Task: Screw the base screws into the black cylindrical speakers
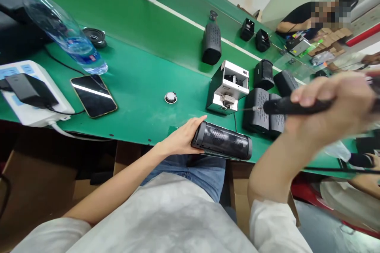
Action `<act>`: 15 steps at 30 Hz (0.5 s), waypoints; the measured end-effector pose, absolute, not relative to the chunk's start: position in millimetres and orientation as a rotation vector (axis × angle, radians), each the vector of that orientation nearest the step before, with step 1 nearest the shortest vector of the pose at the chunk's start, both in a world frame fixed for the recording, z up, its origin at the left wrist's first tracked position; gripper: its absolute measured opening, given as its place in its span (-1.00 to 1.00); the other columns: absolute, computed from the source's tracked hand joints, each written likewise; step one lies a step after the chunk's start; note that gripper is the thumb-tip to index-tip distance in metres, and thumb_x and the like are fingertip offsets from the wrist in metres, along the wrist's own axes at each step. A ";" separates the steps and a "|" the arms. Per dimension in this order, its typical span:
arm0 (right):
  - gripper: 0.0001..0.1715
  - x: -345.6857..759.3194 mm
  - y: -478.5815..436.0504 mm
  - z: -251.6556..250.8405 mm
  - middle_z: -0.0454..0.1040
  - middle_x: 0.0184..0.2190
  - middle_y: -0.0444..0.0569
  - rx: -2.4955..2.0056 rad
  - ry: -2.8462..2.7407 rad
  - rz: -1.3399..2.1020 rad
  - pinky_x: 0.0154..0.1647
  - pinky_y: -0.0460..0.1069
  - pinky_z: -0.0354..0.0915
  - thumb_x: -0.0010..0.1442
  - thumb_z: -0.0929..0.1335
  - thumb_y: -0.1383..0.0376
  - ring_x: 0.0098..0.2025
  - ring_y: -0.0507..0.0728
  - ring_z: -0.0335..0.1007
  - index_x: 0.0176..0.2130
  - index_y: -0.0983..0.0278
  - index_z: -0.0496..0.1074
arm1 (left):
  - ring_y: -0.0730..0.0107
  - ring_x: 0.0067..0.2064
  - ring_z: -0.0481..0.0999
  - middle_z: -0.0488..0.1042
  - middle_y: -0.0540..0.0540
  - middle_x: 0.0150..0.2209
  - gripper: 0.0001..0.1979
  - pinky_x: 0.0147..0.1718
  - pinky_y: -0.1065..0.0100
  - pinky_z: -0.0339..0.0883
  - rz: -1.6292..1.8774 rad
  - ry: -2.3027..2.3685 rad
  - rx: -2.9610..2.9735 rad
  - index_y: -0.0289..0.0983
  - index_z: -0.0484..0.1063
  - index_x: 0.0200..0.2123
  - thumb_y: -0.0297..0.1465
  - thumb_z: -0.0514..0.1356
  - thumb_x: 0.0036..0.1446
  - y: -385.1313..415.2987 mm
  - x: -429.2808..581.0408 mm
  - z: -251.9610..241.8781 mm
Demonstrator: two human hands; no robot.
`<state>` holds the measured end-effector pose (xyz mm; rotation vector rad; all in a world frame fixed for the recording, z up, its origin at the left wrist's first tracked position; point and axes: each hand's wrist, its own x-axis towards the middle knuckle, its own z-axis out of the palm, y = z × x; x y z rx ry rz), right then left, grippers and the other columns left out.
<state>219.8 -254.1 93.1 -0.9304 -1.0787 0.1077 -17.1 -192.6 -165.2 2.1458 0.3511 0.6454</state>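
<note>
My left hand (185, 136) grips the left end of a black speaker (224, 141) with a perforated metal front, lying on its side at the table's near edge. Raised at the right and somewhat blurred, my right hand (335, 104) is wrapped round a black electric screwdriver (285, 106). Its thin bit points left, with the tip close to the front of a white and black screw feeder (219, 91); whether they touch, I cannot tell. Behind the bit stand black speaker housings (257, 106) with dimpled sides.
On the green table (142, 87) are a small round silver part (170, 97), a phone (94, 95), a white power strip (32, 91), a water bottle (65, 31) and a loose speaker driver (95, 36). More housings (211, 43) stand further back. Another person (299, 17) sits across.
</note>
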 end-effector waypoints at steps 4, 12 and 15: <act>-0.77 246.1 -192.3 67.8 0.20 -0.63 -0.43 -0.840 -1.090 -0.038 -0.56 -0.19 0.28 0.39 0.33 0.53 -0.65 -0.10 0.25 -0.17 0.19 0.31 | -0.44 0.56 0.35 0.23 -0.46 0.56 0.42 0.51 -0.38 0.37 0.661 0.331 2.160 -0.07 -0.29 0.72 -0.17 0.66 0.14 -191.6 -18.0 -163.9; -0.71 246.8 -175.4 52.3 0.26 -0.59 -0.43 -1.099 -1.093 0.092 -0.56 -0.16 0.30 0.37 0.34 0.54 -0.66 -0.09 0.29 -0.16 0.14 0.27 | -0.55 0.57 0.32 0.19 -0.40 0.58 0.37 0.51 -0.45 0.36 0.633 0.335 2.136 -0.04 -0.30 0.71 -0.08 0.61 0.20 -191.1 -18.3 -163.7; -0.68 253.8 -175.0 48.8 0.27 -0.61 -0.42 -1.109 -1.066 0.114 -0.65 -0.11 0.25 0.36 0.34 0.55 -0.69 -0.06 0.23 -0.19 0.12 0.27 | -0.59 0.56 0.32 0.19 -0.36 0.58 0.39 0.50 -0.49 0.36 0.619 0.325 2.129 0.01 -0.33 0.70 -0.05 0.62 0.18 -190.1 -17.4 -164.7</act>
